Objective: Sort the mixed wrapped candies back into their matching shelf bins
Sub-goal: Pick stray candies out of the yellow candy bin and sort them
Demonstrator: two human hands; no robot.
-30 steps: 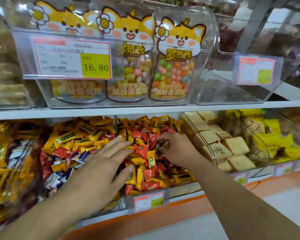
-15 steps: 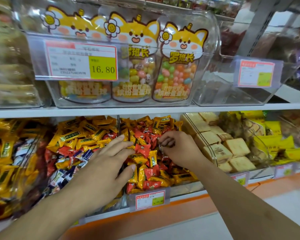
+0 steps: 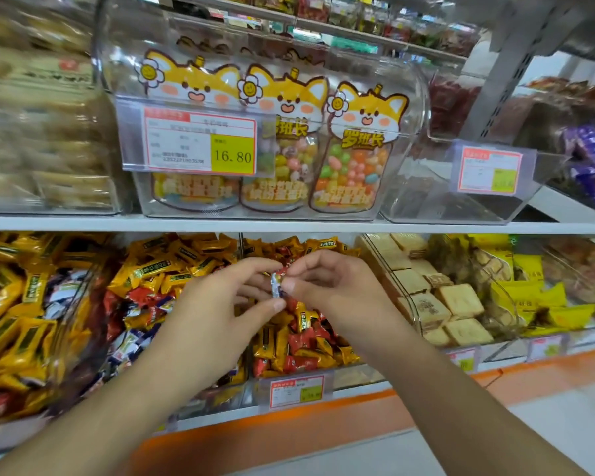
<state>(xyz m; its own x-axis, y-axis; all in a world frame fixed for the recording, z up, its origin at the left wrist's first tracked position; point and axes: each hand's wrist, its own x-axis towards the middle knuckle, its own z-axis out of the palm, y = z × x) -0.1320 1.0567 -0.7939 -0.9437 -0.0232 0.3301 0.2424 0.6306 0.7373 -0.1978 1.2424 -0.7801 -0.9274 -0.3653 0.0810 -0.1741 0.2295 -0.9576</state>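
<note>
Above the clear bin's (image 3: 291, 389) front edge, left hand (image 3: 217, 314) and right hand (image 3: 337, 286) both pinch one crinkly foil candy (image 3: 277, 282) between fingertips

Upper shelf: jar bin (image 3: 261, 139), price tag (image 3: 200, 142) on its front.
Lower shelf: candy bin (image 3: 299, 331) in the middle, biscuit bin (image 3: 440, 304) to its right.
Hands: left hand (image 3: 217, 314) and right hand (image 3: 337, 286) meet over the candy bin.

A: How is the light?
B: Bright and even, with soft shadows. White glare streaks the clear bin (image 3: 261, 84) on the upper shelf.
A: Is it sharp?
B: The middle is fairly crisp; the price tag (image 3: 200, 142) reads 16.80. The left edge smears with motion blur, and the shelf edge (image 3: 289, 223) bows from the wide lens.
</note>
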